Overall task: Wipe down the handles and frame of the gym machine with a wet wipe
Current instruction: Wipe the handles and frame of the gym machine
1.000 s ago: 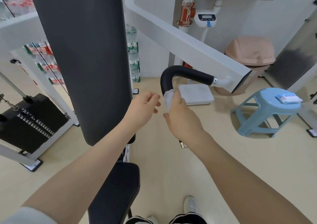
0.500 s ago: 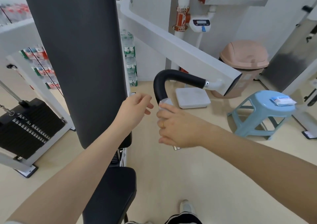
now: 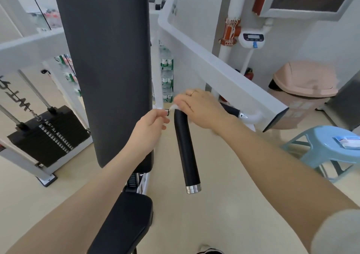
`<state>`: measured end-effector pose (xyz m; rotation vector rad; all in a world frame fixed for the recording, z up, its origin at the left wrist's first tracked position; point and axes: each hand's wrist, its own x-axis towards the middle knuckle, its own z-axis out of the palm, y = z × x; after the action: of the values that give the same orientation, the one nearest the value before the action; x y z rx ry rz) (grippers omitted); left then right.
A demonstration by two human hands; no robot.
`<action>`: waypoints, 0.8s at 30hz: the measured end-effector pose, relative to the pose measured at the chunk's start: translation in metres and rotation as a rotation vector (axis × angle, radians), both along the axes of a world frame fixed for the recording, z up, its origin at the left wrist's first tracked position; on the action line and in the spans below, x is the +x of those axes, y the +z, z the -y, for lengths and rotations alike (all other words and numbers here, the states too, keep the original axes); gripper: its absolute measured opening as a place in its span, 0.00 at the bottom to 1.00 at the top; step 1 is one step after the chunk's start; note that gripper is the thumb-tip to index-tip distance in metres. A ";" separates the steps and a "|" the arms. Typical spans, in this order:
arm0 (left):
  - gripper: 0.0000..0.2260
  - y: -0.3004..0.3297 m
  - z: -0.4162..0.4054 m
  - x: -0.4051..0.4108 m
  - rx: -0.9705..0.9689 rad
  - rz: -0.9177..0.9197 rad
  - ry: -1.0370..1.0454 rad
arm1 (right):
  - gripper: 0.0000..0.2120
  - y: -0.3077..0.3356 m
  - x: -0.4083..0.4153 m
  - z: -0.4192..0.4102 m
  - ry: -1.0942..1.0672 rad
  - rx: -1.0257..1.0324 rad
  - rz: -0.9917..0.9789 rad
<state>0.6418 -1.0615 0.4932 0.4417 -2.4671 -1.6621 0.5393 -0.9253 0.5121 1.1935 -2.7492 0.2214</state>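
Pressing the wet wipe point(image 3: 176, 106) onto the top bend of the black handle point(image 3: 186, 148), your right hand point(image 3: 200, 108) is curled closed over it; only a small white bunch of wipe shows at the fingertips, at the centre of the head view. Your left hand point(image 3: 151, 126) sits just left of the handle with fingertips pinched together close to a loose corner of the wipe; whether it actually grips that corner cannot be told.

Handling, as a judgement:
- The wipe appears thin, limp and damp. Expect it to bunch and slip off a round bar, so keep it wrapped under your palm and do not pinch it by an edge.
- The handle is a rigid curved tube fixed to the frame. It takes firm pressure without shifting much.
- Take hold around the full girth of the grip and slide along its length.

Materials and shapes in the head view:
- The handle has a matte black sleeve, probably rubber or foam, ending in a polished metal cap point(image 3: 193, 188) at the near end.
- The white frame arm point(image 3: 224, 78) is a smooth painted box section running to the far left; it looks hard and slick.
- The tall back pad point(image 3: 105, 59) and the seat pad point(image 3: 120, 222) are dark, smooth upholstery.
- A pack of wipes point(image 3: 348, 141) lies on the blue plastic stool point(image 3: 319, 148) at right.
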 end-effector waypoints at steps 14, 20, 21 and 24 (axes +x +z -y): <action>0.19 0.007 -0.030 -0.026 -0.132 -0.047 -0.063 | 0.29 -0.037 -0.009 -0.047 -0.263 0.052 -0.159; 0.22 0.013 -0.033 -0.025 -0.068 -0.015 0.017 | 0.18 -0.048 -0.008 -0.072 -0.322 -0.013 -0.210; 0.22 0.015 -0.034 -0.025 -0.079 -0.012 0.021 | 0.21 -0.040 -0.009 -0.060 -0.282 -0.007 -0.150; 0.20 0.019 -0.030 -0.022 -0.099 0.025 -0.007 | 0.20 -0.022 -0.015 -0.029 -0.069 -0.020 -0.063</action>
<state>0.6195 -1.0312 0.5125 0.4446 -2.5577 -1.5378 0.5245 -0.8961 0.4903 1.0797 -2.7213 0.2002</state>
